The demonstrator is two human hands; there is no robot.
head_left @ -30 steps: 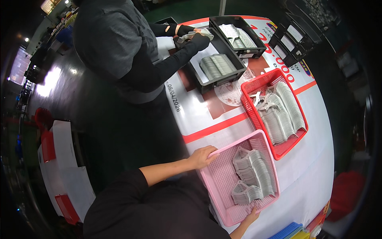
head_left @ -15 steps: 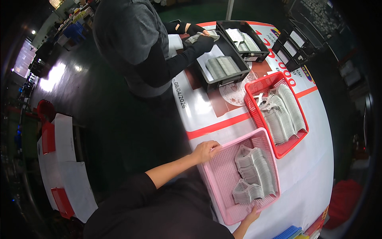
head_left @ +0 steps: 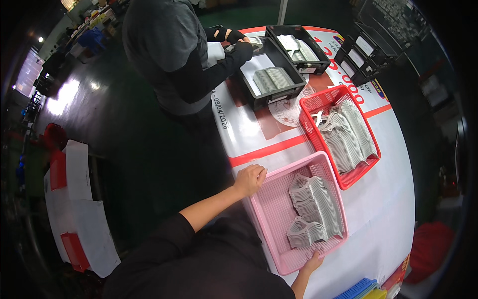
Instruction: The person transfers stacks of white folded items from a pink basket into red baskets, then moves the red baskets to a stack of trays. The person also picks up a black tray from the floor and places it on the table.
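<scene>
A pink perforated plastic basket (head_left: 270, 209) sits at the near edge of the table, slightly turned. Inside it, toward its right side, rows of thin, curved white-grey pieces (head_left: 318, 207) stand nested together; their exact kind is unclear. My left hand (head_left: 250, 180) is closed over the basket's far left corner, fingers curled on the rim. At the near right corner, my right hand (head_left: 312, 263) grips the rim, its fingers partly hidden by the basket wall. Touching the pink basket's far right side is a red basket (head_left: 355, 178) with longer rows of similar pieces (head_left: 343, 142).
Across the table, a co-worker in grey and black (head_left: 164, 55) handles pieces over a black bin (head_left: 281, 97). Another black bin (head_left: 318, 66) and stacked black trays (head_left: 366, 55) stand beyond. Blue trays (head_left: 356, 289) lie at the near right edge. White-topped surfaces (head_left: 82, 214) are at left.
The whole view has shifted slightly, so the table's contents sit a little higher and further left. Both my hands keep their hold on the pink basket. The co-worker's hands have moved slightly left.
</scene>
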